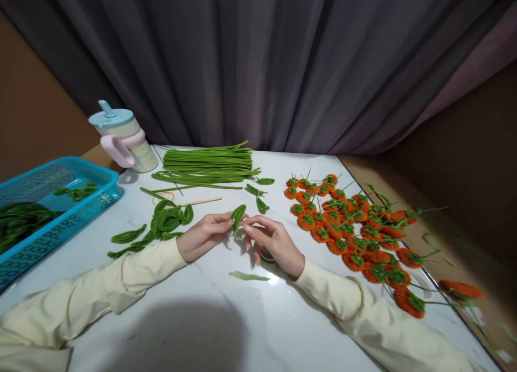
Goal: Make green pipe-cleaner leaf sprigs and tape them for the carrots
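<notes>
From the head camera, your left hand (204,236) and right hand (274,243) meet near the middle of the white glossy table (202,318). Between them stands a green fuzzy pipe-cleaner leaf (238,217), folded into a narrow loop, upright and slightly tilted. Your left fingertips are pinched together on its side. Your right fingertips are closed on its lower end, so both hands clamp the same leaf just above the tabletop. Something dark sits under your right palm, but you cannot tell what it is.

At 9 o'clock from your hands, just beside the left one, lies a heap of folded green pipe-cleaner leaves (169,221). At 11 o'clock, farther back, is a bundle of straight green pipe-cleaner stems (208,165), with a thin wooden stick (200,202) lying between the bundle and your left hand. At 10 o'clock stands a cream cup with a pale blue lid and pink handle (125,140). At 9 o'clock, well apart at the table's edge, a blue plastic mesh basket (103,173) holds more green pieces.

At 3 o'clock, near your right hand, spreads a cluster of orange fuzzy round pieces with green tops (355,237). At 6 o'clock a flat pale green strip (248,276) lies on the table, near your right wrist.
</notes>
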Demonstrator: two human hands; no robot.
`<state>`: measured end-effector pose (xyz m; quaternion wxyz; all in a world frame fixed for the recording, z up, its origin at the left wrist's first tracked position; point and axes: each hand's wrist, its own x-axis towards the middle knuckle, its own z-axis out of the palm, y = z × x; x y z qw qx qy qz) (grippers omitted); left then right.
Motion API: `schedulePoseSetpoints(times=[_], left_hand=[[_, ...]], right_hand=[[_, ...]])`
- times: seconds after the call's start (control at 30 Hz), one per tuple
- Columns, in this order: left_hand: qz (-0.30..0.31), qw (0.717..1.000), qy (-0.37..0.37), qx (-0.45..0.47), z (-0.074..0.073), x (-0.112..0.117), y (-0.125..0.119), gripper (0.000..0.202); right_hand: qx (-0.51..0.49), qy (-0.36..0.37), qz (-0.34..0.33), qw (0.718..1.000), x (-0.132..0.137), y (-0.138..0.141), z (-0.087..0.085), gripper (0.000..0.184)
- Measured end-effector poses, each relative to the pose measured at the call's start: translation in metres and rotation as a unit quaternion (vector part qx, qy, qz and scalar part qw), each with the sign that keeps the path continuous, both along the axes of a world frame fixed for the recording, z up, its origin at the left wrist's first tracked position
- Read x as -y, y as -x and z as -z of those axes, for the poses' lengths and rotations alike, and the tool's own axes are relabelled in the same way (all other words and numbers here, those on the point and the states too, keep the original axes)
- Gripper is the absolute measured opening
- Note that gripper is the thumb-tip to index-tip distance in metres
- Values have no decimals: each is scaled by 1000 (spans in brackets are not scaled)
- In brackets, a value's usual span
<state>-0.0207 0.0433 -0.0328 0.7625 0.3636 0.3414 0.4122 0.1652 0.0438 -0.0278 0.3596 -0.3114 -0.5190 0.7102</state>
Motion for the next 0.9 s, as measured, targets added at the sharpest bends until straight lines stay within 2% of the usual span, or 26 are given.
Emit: schedulePoseSetpoints(times=[0.07,0.27,0.6,0.73,0.9], left_hand=[[13,1000,-15,-7,-1,1,0,24],[-3,998,-37,-43,-5,4,-3,12],[-55,995,-33,-80,-8,9,-8,15],[-41,994,-52,-84,-7,9,-7,17],[-1,994,-67,-81,-9,11,-7,20]], right_hand=[[6,-12,-11,1000,1,-1,0,30],[2,-44,-8,999,4,0,0,27],[66,-49,12,997,5,1,4,30],[56,-26,-11,998,4,1,5,31],[38,13,-75,996,0,-1,2,33]])
